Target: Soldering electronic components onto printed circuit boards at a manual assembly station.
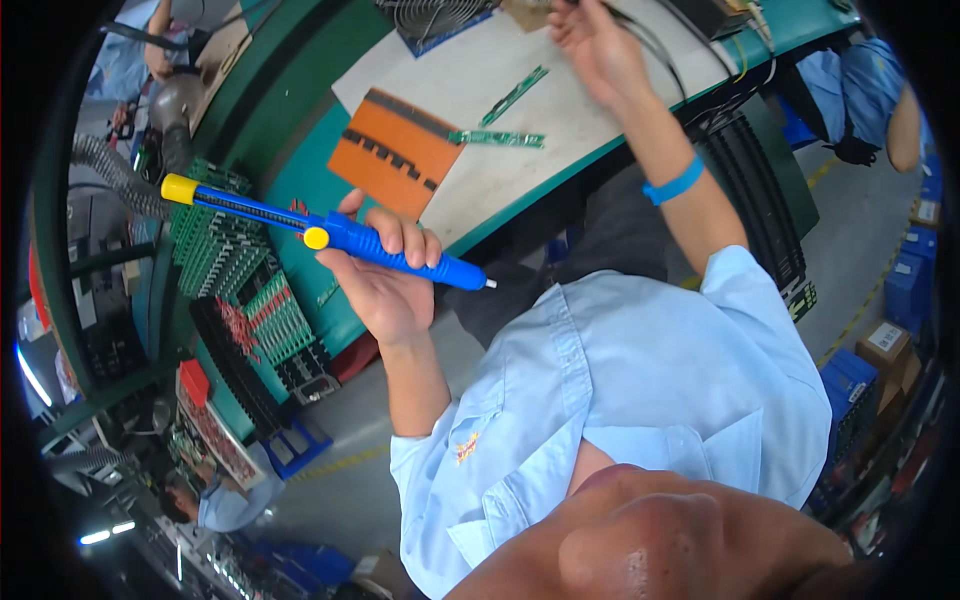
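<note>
My left hand (385, 270) is wrapped round a blue desoldering pump (350, 238) with a yellow end cap and a yellow button, held above the bench's near left part. The pump's pale tip points right, toward my shirt. At the far side of the bench my right hand (600, 55) has its fingers curled at the top edge of the picture, round a dark thing that is mostly cut off. Between the hands, a narrow green circuit board (514, 96) lies on the white sheet (590, 125). A second narrow board (505, 139) reaches the edge of an orange plate (390, 165) with dark slots.
Stacked green circuit boards (210, 235) and black racks (235, 365) stand at the left. A fan with a wire guard (430, 18) is at the back, black cables (655, 50) beside my right hand. Another black rack (755, 200) stands at the right. Other people work nearby.
</note>
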The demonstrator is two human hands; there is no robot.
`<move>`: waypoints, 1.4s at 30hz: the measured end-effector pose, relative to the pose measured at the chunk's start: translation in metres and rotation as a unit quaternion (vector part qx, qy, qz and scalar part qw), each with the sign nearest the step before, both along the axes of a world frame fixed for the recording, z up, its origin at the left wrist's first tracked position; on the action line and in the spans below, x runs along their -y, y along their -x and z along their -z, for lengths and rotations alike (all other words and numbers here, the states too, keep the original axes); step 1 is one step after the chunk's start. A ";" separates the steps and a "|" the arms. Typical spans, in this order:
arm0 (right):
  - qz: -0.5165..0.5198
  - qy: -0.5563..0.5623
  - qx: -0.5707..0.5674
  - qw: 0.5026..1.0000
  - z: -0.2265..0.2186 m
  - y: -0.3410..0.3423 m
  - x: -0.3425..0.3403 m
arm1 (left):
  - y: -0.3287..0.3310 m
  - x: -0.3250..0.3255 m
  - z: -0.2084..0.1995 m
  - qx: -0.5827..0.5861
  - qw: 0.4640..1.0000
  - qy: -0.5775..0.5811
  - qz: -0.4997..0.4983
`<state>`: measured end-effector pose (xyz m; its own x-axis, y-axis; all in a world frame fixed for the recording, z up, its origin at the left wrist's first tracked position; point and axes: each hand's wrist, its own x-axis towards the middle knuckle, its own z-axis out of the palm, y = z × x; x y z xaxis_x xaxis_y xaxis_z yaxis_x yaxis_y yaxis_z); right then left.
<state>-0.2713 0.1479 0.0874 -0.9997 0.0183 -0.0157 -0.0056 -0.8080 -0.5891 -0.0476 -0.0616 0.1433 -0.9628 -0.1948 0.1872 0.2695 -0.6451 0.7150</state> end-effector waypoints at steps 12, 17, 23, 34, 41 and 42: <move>0.034 -0.369 -0.265 0.890 0.004 -0.111 -0.077 | 0.033 -0.007 0.010 -0.067 0.996 -0.056 0.020; 0.027 -0.433 -0.299 0.850 0.002 -0.131 -0.085 | 0.046 -0.009 0.014 -0.041 0.999 -0.016 0.001; -0.035 -0.419 -0.326 0.846 -0.007 -0.138 -0.074 | 0.061 -0.020 0.001 -0.103 0.994 0.005 0.028; -0.059 -0.416 -0.332 0.844 -0.006 -0.134 -0.066 | 0.049 -0.005 0.009 -0.027 0.982 0.104 -0.154; -0.043 -0.387 -0.346 0.854 -0.004 -0.133 -0.064 | 0.045 0.007 0.006 -0.121 0.991 0.048 0.028; -0.036 -0.383 -0.341 0.858 -0.005 -0.133 -0.065 | 0.042 0.005 0.004 -0.104 0.994 0.043 0.019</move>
<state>-0.1384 0.2125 0.0920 -0.7710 -0.3008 0.5614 -0.5255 -0.1974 -0.8276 -0.0892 -0.0670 0.1396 -0.9083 -0.1340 0.3964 0.3932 -0.5971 0.6992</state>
